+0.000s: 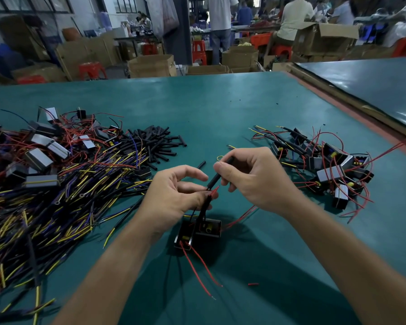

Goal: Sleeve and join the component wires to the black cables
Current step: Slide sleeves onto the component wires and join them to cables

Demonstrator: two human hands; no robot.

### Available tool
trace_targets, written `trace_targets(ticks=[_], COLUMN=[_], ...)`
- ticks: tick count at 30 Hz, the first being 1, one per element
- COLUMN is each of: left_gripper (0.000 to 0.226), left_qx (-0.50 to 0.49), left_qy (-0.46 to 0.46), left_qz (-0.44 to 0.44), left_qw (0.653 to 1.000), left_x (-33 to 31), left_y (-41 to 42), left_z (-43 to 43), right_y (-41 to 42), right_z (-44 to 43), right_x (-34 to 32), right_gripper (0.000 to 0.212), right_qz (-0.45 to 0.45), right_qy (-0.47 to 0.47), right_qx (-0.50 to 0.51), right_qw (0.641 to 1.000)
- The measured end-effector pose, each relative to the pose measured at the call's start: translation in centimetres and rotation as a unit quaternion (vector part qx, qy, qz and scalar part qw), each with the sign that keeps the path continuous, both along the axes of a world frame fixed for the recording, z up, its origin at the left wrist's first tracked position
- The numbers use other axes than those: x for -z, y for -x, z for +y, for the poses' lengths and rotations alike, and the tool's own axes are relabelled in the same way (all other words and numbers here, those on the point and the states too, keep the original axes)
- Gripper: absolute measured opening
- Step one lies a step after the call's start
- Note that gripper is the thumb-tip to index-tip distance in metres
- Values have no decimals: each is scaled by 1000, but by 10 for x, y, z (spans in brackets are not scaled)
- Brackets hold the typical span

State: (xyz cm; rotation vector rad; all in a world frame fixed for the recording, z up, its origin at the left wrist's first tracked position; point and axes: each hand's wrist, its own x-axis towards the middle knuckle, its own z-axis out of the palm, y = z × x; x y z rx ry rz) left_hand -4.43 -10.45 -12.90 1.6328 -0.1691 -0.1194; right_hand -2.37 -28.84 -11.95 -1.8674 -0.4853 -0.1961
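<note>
Pinching a black sleeve (213, 181) between thumb and forefinger of the right hand (251, 181), tilted down to meet the red component wire (215, 190) nipped by the left hand (174, 195), just above two components (197, 231) on the desk (220, 109); leaving leads slack, likely for easy threading.

Black sleeve (217, 177): short tube, tilted, held above the tabletop (220, 109), pinched in the right hand (251, 179). Its lower end meets the tip of a red wire (215, 190) held in the left hand (174, 195).
Two black box components (198, 231): under the hands, side by side and touching, red leads trailing toward the viewer.
Loose sleeves (159, 141): heaped centre-left.
Black cables (56, 207): yellow and blue cores, piled at left.
Sleeved components (326, 165): clustered at right.
</note>
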Motion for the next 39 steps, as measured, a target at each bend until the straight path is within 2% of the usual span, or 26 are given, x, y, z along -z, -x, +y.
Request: trace_targets(ticks=[3, 6, 8, 12, 14, 17, 22, 26, 27, 33, 36, 39], left_gripper=[45, 39, 34, 39, 43, 44, 31, 7, 10, 8, 12, 4], left_qx=[11, 4, 12, 41, 52, 66, 67, 115, 115, 141, 149, 136], left_qy=[5, -32, -46, -43, -48, -57, -113, -165, -170, -114, -110, -124], left_qz=[-3, -16, -24, -22, -19, -9, 10, 62, 59, 45, 38, 15], left_qw=[1000, 999, 999, 998, 997, 996, 991, 978, 977, 982, 982, 983], left_x=[3, 4, 4, 3, 2, -1, -4, -1, 1, 3, 4, 5], left_y=[-1, -4, -4, -4, -3, -1, -2, -4, -4, -4, -4, -4], left_z=[-2, 3, 6, 10, 12, 13, 21, 30, 30, 25, 25, 22], right_y=[2, 1, 3, 7, 6, 6, 6, 5, 4, 3, 3, 4], right_z=[0, -1, 1, 6, 4, 5, 3, 2, 2, 11, 13, 12], right_x=[-1, -2, -2, -2, -2, 1, 0, 0, 1, 18, 19, 13], right_gripper=[21, 21, 19, 15, 14, 13, 16, 17, 16, 18, 19, 17], right_qz=[-24, -34, -21, 37, 48, 25, -8, -17, -12, 64, 85, 91], right_qy=[38, 67, 64, 24, 15, 55, 89, 89, 87, 149, 131, 96], right_qx=[-5, 7, -15, -83, -90, -67, -52, -39, -40, -73, -87, -86], right_qw=[999, 997, 998, 996, 995, 996, 995, 995, 995, 984, 984, 987])
